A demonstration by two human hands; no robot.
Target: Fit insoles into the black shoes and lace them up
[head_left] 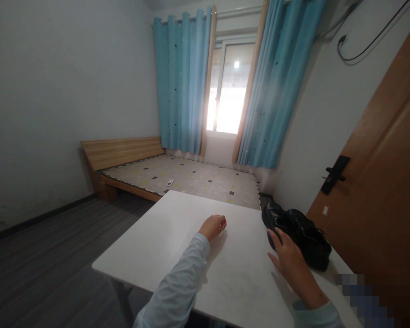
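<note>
I see black shoes (299, 234) at table's (164, 246) right edge, by door (379, 182). Right hand (289, 259) open, fingers spread, touching nearest shoe, not gripping. Left hand (212, 226) curled into loose fist, resting on bare tabletop. I judge handling barely begun; shoes unlifted.

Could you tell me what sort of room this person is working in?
Most likely a bedroom: a low wooden bed with a bare mattress stands by the window, which is hung with blue curtains, and a white table stands in front.
</note>
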